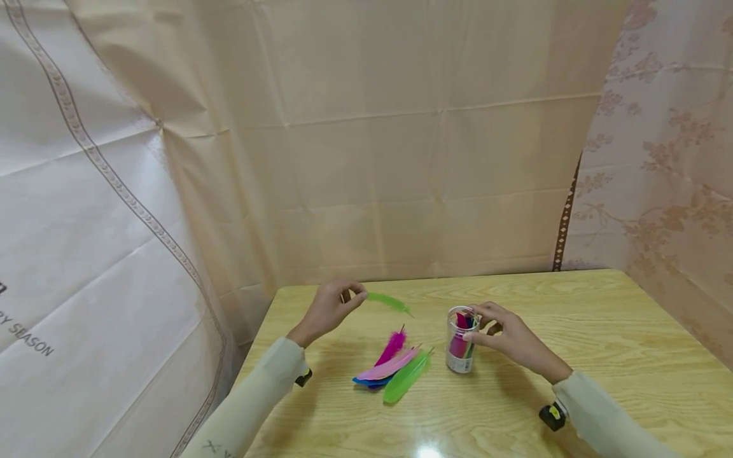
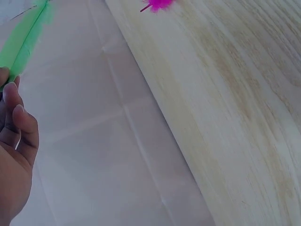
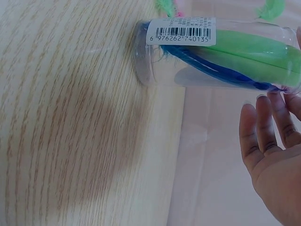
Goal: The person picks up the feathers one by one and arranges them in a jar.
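Note:
Between thumb and fingertips, my left hand (image 1: pixel 333 306) pinches one end of a green feather (image 1: pixel 389 301) above the far left part of the table. In the left wrist view that feather (image 2: pixel 24 44) rises from the fingertips. My right hand (image 1: pixel 509 336) holds a clear jar (image 1: pixel 460 364) near its rim, with the thumb on the near side. The jar stands upright on the table without a lid. Inside it are magenta, blue and green feathers; the right wrist view shows the blue feather (image 3: pixel 211 68), the green feather (image 3: pixel 258 54) and a barcode label (image 3: pixel 181 32).
Left of the jar lies a loose pile: a magenta feather (image 1: pixel 394 345), a pink feather (image 1: pixel 387 366), a blue feather (image 1: pixel 366 382) and a green feather (image 1: pixel 408 378). The wooden table (image 1: pixel 572 343) ends at a beige curtain (image 1: pixel 412 159) behind.

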`<state>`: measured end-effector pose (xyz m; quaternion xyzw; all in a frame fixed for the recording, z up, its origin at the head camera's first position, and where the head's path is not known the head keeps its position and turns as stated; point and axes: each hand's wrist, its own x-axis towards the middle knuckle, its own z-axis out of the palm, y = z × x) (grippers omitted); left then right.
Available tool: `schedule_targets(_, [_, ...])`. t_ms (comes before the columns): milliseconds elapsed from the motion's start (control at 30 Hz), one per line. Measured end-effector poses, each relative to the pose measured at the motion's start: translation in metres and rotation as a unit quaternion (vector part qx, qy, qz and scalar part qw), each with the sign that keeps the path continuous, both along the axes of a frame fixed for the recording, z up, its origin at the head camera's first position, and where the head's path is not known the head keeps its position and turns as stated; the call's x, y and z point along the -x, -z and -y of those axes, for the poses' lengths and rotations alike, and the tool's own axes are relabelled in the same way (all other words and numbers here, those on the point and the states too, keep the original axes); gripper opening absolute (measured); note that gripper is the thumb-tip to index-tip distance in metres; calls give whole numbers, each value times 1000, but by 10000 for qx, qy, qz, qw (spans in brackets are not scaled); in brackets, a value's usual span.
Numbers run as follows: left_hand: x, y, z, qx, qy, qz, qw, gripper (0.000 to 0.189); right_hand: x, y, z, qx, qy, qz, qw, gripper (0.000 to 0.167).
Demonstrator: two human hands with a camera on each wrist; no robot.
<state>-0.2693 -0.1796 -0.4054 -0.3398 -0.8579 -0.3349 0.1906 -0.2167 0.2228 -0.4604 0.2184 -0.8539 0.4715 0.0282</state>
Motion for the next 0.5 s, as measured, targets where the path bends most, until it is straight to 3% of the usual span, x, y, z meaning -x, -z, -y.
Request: schedule_targets(500, [-1,-8,-15,33,141,57,9999,10,0,2,0,33,-18,-11,10000,57])
